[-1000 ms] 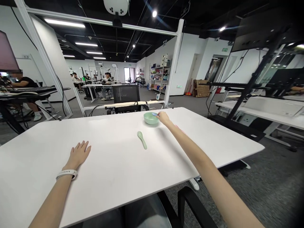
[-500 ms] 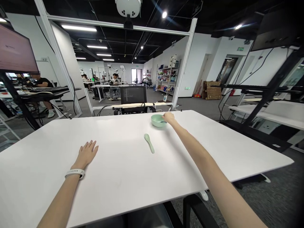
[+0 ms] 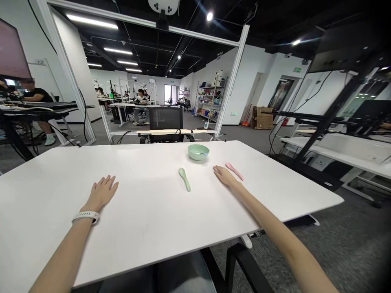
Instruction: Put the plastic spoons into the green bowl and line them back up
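Observation:
My left hand [image 3: 102,193], a white band on its wrist, rests palm down on the white table [image 3: 137,219] with fingers spread, touching nothing else. My right hand [image 3: 223,176] lies low over the table, fingers stretched out and holding nothing. Just to its right is a pink spoon [image 3: 234,171], partly beside the wrist. A green bowl [image 3: 198,152] stands upright near the far edge, beyond the right hand, with a small bluish patch inside that I cannot make out. Between my hands lies a light green spoon [image 3: 185,180], its handle toward me.
A metal frame [image 3: 230,81] rises behind the table, and a black mesh chair [image 3: 165,119] stands past the far edge. Close to me at the bottom is a black armrest [image 3: 247,264]. Other people sit at desks farther off.
My right hand has let go of the bowl's rim and drawn back toward me onto the table. The pink spoon has come into view. The camera view has shifted slightly; my left hand stays put.

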### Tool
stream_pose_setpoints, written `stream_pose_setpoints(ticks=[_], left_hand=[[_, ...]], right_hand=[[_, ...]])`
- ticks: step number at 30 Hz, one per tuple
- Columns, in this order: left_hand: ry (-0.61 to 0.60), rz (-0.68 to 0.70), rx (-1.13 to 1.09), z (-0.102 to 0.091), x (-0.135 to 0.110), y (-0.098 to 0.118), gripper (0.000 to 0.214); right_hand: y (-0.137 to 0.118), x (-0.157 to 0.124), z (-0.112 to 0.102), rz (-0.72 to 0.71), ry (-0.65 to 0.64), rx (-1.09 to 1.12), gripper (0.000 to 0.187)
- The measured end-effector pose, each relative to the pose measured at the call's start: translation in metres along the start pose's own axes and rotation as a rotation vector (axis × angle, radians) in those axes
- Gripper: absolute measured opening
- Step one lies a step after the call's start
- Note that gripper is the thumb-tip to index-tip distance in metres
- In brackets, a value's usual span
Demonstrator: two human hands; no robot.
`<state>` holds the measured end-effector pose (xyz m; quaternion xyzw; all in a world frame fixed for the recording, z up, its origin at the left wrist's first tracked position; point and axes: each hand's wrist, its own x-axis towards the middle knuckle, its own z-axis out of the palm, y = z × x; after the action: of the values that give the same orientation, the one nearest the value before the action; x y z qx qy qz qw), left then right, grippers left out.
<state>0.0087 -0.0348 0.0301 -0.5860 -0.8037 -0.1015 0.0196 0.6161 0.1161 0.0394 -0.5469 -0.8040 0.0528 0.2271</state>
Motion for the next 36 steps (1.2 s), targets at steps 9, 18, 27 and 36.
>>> stream_pose_setpoints(ticks=[9,18,27,36], left_hand=[[-0.003,0.003,0.012,-0.002,0.001,0.0,0.076],[-0.016,0.001,0.025,-0.002,0.001,0.001,0.076],[-0.02,0.007,0.031,-0.002,-0.003,-0.001,0.073],[-0.031,0.006,0.019,-0.004,-0.006,0.0,0.074]], right_hand=[[-0.009,0.001,-0.002,0.078,0.018,0.057,0.038],[-0.051,0.094,-0.05,0.188,0.051,-0.126,0.041],[-0.088,0.161,-0.039,0.323,-0.133,-0.246,0.025],[-0.104,0.162,-0.047,0.276,-0.077,-0.199,0.029]])
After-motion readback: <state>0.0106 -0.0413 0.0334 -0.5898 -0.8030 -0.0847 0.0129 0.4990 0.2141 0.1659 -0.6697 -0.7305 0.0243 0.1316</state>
